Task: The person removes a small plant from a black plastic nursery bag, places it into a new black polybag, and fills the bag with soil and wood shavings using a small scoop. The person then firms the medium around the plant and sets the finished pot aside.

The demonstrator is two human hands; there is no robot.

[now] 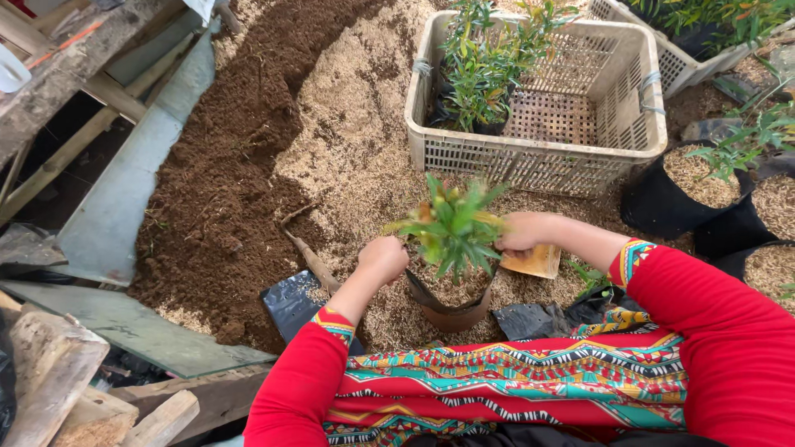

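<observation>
A small green seedling (454,225) with pointed leaves stands in a dark grow bag (451,308) filled with husk mix, right in front of my lap. My left hand (383,258) is closed into a fist at the bag's left rim, pressing on the fill. My right hand (523,232) rests at the plant's right side, fingers curled against the stem and leaves. A yellowish scoop-like piece (534,261) lies just under my right hand. Both sleeves are red with patterned cuffs.
A beige plastic crate (580,153) holding another potted seedling (480,79) sits beyond. Filled black bags (687,194) stand at right. Dark soil (232,165) and pale husk (356,132) are heaped ahead. Empty black bags (294,302) lie nearby; planks (66,389) are at left.
</observation>
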